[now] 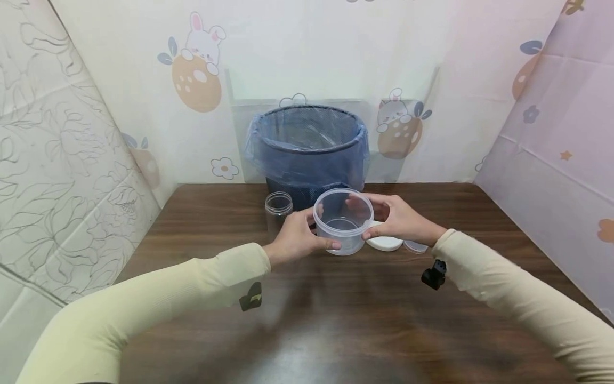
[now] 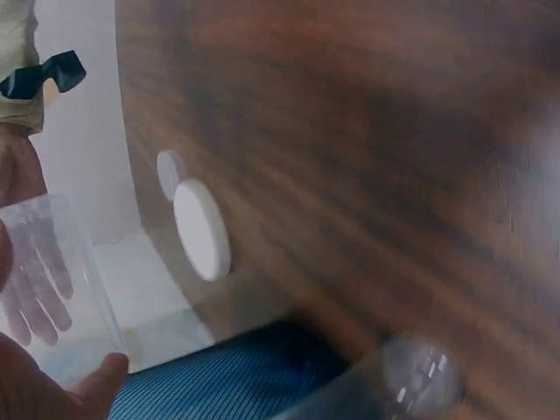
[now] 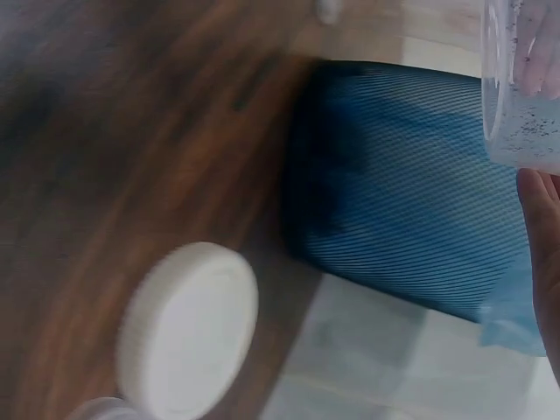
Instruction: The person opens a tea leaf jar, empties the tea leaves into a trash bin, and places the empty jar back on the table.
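A wide, round, clear plastic tub (image 1: 341,218) is held between both hands above the table, its open mouth facing up and toward the head camera. My left hand (image 1: 299,236) grips the tub's left side, thumb across the near wall. On the other side, my right hand (image 1: 400,217) holds it with the thumb near the rim and the fingers behind. Small dark specks show on the tub (image 3: 532,122) in the right wrist view. Just left of the left hand stands a narrower clear jar (image 1: 278,210) without a lid, partly hidden by that hand.
Behind the tub stands a dark mesh bin (image 1: 299,194) lined with a blue plastic bag (image 1: 307,162). A white lid (image 1: 385,244) and a small clear lid (image 1: 415,247) lie under the right forearm. Printed cloth (image 1: 268,48) hangs behind the brown wooden table (image 1: 336,320).
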`<action>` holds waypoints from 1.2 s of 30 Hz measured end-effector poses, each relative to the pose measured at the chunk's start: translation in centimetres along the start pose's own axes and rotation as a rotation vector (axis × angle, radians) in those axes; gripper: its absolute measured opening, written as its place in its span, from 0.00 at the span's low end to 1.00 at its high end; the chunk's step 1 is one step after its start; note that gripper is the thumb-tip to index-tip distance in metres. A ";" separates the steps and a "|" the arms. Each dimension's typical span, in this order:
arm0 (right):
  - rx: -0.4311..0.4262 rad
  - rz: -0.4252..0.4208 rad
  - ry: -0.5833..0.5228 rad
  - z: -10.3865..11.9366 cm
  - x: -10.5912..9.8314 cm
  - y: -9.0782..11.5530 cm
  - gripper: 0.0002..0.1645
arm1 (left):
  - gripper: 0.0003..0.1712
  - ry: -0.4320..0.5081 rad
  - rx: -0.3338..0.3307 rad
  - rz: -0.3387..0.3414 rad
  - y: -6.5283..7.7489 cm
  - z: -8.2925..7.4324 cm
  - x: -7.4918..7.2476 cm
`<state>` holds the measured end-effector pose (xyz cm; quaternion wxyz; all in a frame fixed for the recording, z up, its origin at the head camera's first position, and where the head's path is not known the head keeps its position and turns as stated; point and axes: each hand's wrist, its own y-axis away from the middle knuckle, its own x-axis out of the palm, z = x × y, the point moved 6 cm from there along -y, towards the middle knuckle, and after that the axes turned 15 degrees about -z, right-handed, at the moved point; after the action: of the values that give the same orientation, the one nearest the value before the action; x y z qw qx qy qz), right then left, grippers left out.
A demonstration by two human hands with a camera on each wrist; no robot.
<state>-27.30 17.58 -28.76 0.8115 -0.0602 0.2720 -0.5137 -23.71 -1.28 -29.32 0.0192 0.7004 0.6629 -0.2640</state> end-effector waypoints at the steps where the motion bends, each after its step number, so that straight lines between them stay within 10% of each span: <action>1: 0.009 0.003 -0.003 -0.5 0.1 0.1 0.48 | 0.36 -0.010 -0.002 -0.001 0.0 0.3 0.2; 22: 0.153 0.065 -0.011 -9.0 2.1 0.8 0.49 | 0.36 0.087 -0.149 -0.056 -0.1 8.9 4.5; 36: 0.211 0.078 -0.066 -10.6 3.0 1.2 0.50 | 0.36 0.158 -0.182 -0.033 0.4 10.6 5.5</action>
<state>-30.71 17.46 -39.32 0.8413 0.0193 0.1916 -0.5051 -27.08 -0.29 -40.72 0.0263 0.7033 0.6950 -0.1471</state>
